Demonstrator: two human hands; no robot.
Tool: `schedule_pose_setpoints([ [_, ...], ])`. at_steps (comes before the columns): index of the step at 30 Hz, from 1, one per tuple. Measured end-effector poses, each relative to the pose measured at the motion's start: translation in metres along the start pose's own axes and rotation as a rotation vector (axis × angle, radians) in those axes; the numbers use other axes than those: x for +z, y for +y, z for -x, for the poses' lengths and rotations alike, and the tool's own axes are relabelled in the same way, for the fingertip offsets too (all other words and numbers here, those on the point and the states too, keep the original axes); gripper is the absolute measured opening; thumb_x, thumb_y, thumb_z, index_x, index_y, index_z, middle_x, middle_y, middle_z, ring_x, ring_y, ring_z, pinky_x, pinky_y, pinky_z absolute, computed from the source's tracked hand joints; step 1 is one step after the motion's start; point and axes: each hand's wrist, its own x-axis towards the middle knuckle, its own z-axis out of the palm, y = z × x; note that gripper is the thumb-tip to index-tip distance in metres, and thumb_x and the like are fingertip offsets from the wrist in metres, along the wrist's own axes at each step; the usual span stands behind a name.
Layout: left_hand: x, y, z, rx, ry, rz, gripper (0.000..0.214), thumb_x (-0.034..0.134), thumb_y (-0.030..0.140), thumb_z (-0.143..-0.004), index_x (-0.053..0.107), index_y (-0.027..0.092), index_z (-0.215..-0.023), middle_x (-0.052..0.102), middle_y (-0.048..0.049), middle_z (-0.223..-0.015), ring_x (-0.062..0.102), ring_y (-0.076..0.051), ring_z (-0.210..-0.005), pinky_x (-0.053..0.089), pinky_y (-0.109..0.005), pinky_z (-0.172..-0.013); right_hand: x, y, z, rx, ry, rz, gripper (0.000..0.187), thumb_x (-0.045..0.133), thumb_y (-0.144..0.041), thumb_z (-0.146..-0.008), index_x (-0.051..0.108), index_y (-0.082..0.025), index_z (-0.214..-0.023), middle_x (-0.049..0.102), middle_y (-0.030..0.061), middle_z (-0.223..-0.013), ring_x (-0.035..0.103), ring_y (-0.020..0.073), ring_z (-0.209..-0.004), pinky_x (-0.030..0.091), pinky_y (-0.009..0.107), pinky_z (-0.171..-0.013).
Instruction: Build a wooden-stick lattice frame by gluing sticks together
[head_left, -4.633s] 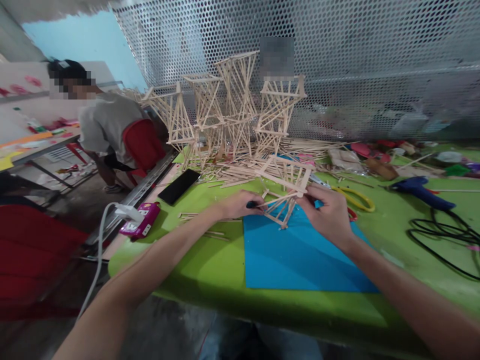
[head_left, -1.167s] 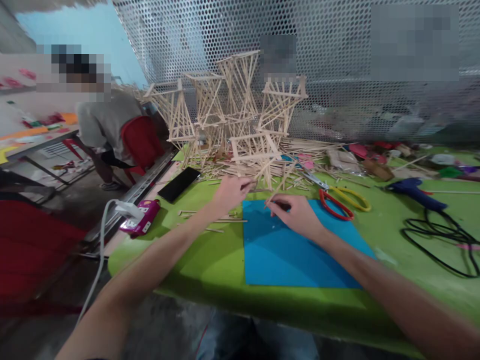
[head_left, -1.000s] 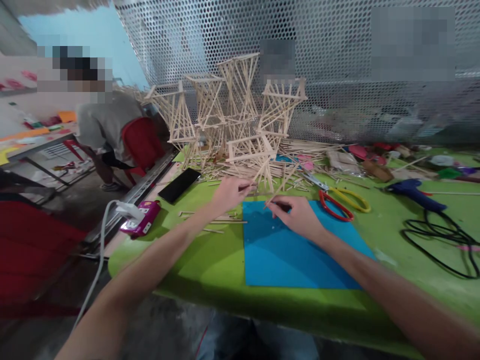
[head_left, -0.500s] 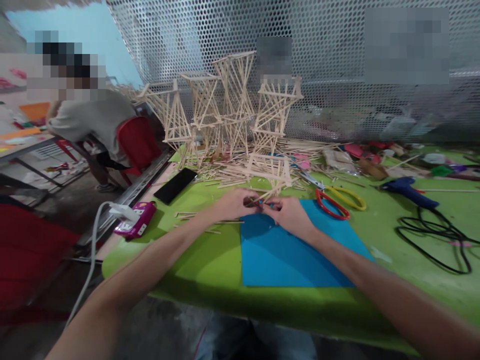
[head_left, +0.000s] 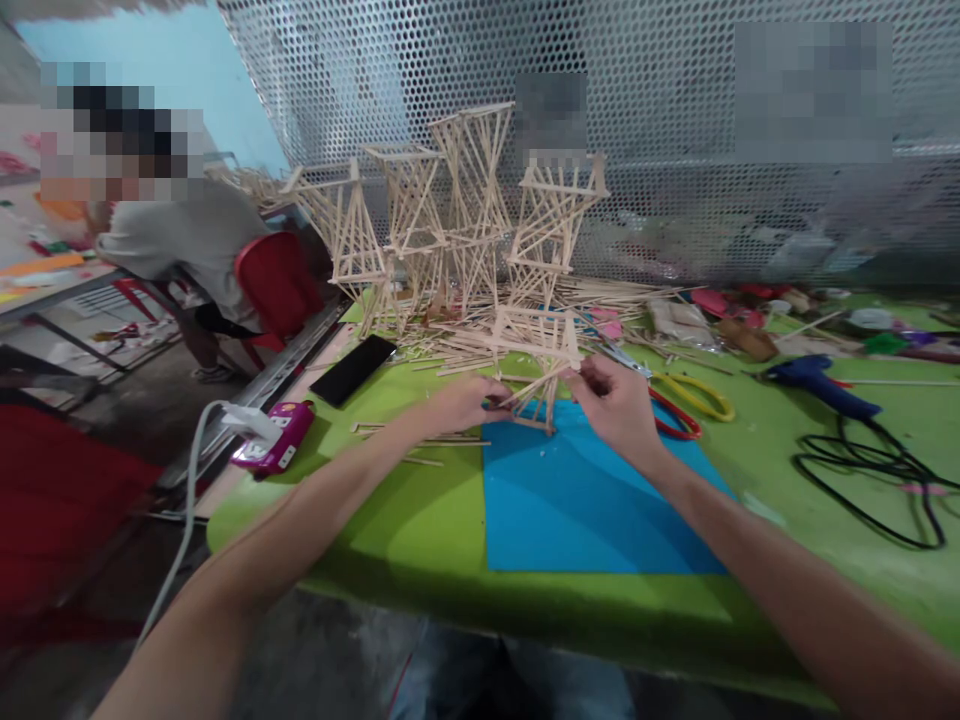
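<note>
Both hands hold a small frame of thin wooden sticks [head_left: 536, 355] tilted above the far edge of a blue sheet [head_left: 592, 500]. My left hand [head_left: 461, 402] pinches its lower left corner, fingers closed. My right hand [head_left: 619, 405] grips its right side, fingers curled round a stick. Behind it several taller stick towers [head_left: 457, 220] stand over a heap of loose sticks [head_left: 465, 345]. All of this rests on a green table [head_left: 420, 520].
Red and yellow scissors [head_left: 694, 400] lie right of my right hand. A blue glue gun [head_left: 814, 383] and black cable [head_left: 877, 475] lie far right. A black phone [head_left: 352, 370] and pink power strip [head_left: 274, 445] sit left. A seated person [head_left: 180, 250] bends at another table.
The stick frame had been set down by the heap; my hands met over a loose stick, and now both lift the frame again above the blue sheet's far edge.
</note>
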Motion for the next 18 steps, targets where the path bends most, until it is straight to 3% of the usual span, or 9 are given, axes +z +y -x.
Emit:
schedule_pose_setpoints([
  [7,-0.0008,-0.0032,-0.0014,-0.002,-0.051,-0.047,0.023,0.070,0.035,-0.099,0.078,0.020,-0.115,0.080,-0.0062,-0.111,0.072,-0.021,-0.094,0.050,-0.031,-0.085,0.0025,-0.0090,0.0002,-0.028,-0.008,-0.042,0.035,0.066,-0.043,-0.094,0.052,-0.023,-0.070,0.055,0.0002,-0.064,0.049,0.0156,-0.061,0.034,0.031,-0.056],
  [18,-0.0042,-0.0046,-0.0015,-0.047,-0.071,0.005,0.023,0.073,0.041,-0.096,0.080,0.024,-0.110,0.080,-0.0020,-0.104,0.070,-0.017,-0.085,0.045,-0.025,-0.075,0.0032,-0.0074,0.0000,-0.023,0.004,-0.042,0.029,0.066,-0.042,-0.094,0.062,-0.021,-0.075,0.060,0.0010,-0.067,0.053,0.0155,-0.062,0.039,0.030,-0.057],
])
